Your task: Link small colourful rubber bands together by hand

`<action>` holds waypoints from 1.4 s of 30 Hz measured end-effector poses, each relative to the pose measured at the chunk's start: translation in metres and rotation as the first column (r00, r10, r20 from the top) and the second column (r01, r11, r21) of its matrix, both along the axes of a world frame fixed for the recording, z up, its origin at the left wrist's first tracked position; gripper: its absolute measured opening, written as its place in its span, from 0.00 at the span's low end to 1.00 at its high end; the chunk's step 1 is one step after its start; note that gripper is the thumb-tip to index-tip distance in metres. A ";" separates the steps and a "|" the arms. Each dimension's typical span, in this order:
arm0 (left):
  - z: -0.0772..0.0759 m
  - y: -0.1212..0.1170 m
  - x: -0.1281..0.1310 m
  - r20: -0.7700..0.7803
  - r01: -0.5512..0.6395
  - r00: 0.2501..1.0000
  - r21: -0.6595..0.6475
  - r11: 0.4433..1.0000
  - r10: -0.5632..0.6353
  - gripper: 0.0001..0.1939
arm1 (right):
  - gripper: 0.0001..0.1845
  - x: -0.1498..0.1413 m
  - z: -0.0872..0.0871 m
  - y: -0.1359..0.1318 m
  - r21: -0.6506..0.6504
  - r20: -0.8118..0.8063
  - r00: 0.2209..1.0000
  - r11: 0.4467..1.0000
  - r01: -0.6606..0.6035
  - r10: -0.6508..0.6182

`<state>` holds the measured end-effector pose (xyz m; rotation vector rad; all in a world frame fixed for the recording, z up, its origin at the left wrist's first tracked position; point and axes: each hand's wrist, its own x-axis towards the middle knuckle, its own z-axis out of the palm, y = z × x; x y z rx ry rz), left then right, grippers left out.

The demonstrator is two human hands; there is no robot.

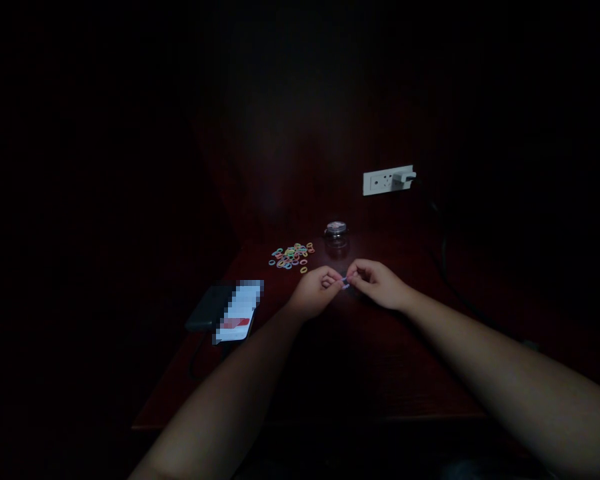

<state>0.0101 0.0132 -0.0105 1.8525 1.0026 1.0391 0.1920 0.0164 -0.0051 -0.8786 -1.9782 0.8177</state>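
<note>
We've got the pale band point(346, 286) pinched between the fingers of our left hand point(314, 293) and right hand point(379, 283), above the table point(370, 373), long axis running crosswise, hand to hand!

I can read no text or number here. On the phone point(240, 312), to the left of my left hand point(314, 293), the screen is covered by coarse squares; the jar lid point(337, 227), beyond this hand, is too small for reading.

smooth wood-like table point(380, 373), glossy jar point(337, 241)
</note>
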 end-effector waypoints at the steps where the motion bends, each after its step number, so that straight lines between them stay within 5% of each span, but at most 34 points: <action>1: 0.000 0.000 0.000 0.002 0.001 1.000 -0.004 1.000 -0.001 0.10 | 0.10 0.000 0.000 0.000 0.000 -0.002 1.000 1.000 0.001 -0.001; 42: 0.002 -0.002 0.000 -0.001 -0.028 1.000 0.028 0.999 0.028 0.09 | 0.13 -0.001 0.001 -0.002 -0.094 0.007 0.998 0.994 -0.053 0.054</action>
